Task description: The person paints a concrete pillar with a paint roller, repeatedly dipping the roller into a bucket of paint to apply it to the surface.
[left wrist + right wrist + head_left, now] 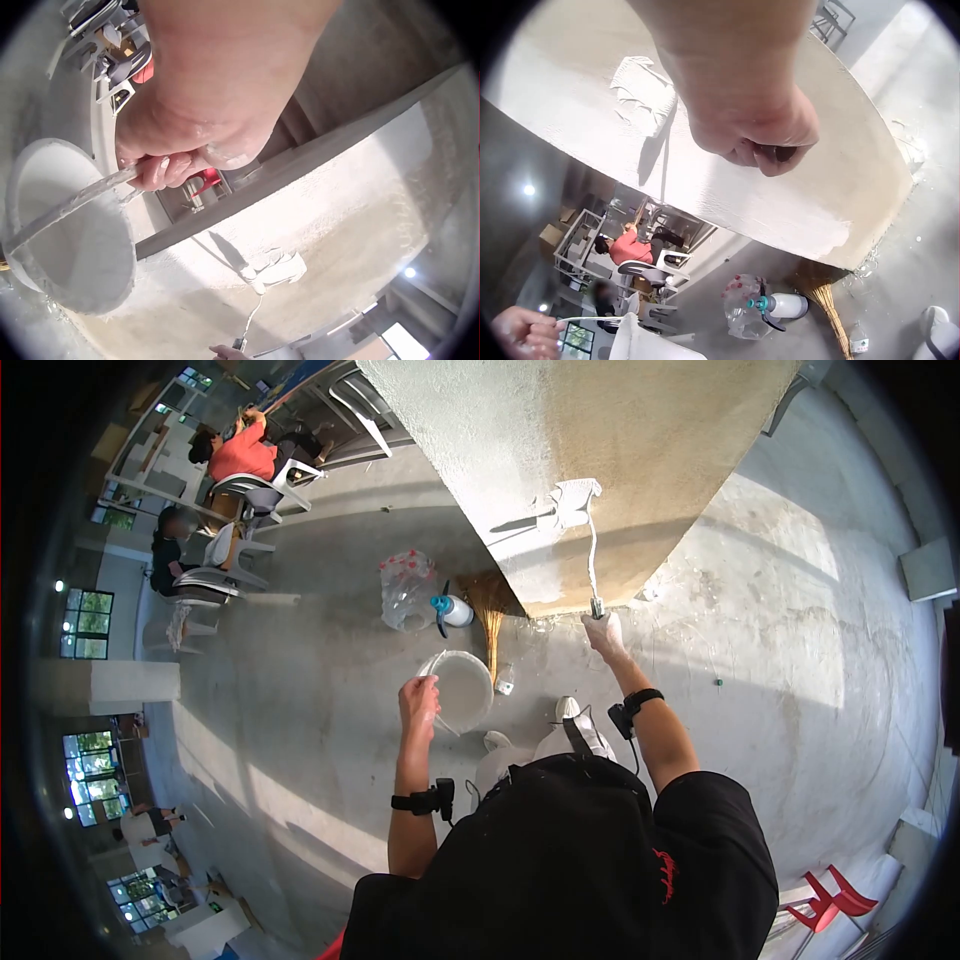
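Observation:
My right hand [604, 635] grips the handle of a paint roller [576, 503] whose frame is coated white. The roller head lies against the broad face of a concrete pillar [640, 450], which is partly white and partly bare tan. Beside my legs, my left hand [419, 700] holds a white bucket [120, 277] by its bail handle [71, 204]. Pale paint coats the bucket's inside, and its mouth tips toward the camera in the left wrist view. In the right wrist view, the right hand's fingers [769, 157] are curled and the roller's grip is mostly hidden.
Near the pillar's foot lie a straw broom [490, 610], a spray bottle [457, 611] with a blue top and a clear plastic bag [407, 590]. People sit on white chairs [292, 482] at the far left. A red chair [825, 905] stands at the lower right.

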The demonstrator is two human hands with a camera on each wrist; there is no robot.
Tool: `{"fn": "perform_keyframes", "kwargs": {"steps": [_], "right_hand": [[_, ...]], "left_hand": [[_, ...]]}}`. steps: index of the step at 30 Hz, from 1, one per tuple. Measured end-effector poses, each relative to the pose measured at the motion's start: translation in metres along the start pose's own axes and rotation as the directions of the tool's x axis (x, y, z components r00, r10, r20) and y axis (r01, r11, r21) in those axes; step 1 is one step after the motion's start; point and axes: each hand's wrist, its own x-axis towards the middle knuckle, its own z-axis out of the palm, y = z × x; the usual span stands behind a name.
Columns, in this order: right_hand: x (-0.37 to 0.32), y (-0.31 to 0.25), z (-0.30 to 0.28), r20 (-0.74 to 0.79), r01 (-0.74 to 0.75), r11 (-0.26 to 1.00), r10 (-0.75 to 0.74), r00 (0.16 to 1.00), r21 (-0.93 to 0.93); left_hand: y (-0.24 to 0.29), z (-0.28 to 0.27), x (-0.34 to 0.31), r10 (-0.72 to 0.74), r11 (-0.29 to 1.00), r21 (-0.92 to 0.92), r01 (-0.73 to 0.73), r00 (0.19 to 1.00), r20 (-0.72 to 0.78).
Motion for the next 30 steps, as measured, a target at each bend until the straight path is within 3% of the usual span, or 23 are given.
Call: {"fn": "perform_keyframes", "kwargs": {"steps": [4, 7, 11, 13, 23, 30], "right_hand": [[-0.020, -0.004, -0.012, -0.114, 0.089, 0.992, -0.100, 0.989, -0.094], [-0.028, -0.009, -0.018, -0.148, 0.029, 0.996, -0.042, 0.988, -0.089], [-0.033, -0.015, -0.028, -0.130, -0.040, 0.999, 0.043, 0.991, 0.027], [-0.026, -0.021, -0.033, -0.045, -0.005, 0.998, 0.002, 0.999, -0.070], [-0.022, -0.070, -0.032, -0.080, 0.048, 0.993, -0.056, 0.995, -0.105], [-0.026, -0.134, -0.036, -0.097, 0.179, 0.980, -0.170, 0.981, 0.090]], "left_hand": [[-0.003, 0.000, 0.003, -0.003, 1.000, 0.011, 0.003, 1.000, 0.008], [-0.003, 0.000, 0.002, 0.008, 1.000, 0.013, -0.008, 1.000, 0.017], [-0.007, 0.001, 0.004, 0.006, 1.000, -0.006, -0.006, 1.000, 0.017], [-0.006, 0.003, 0.003, 0.013, 1.000, -0.025, -0.012, 1.000, 0.022], [-0.007, 0.002, 0.002, -0.002, 1.000, -0.020, 0.002, 1.000, 0.013], [-0.008, -0.001, 0.000, -0.002, 1.000, 0.014, 0.002, 0.999, 0.042]]}}
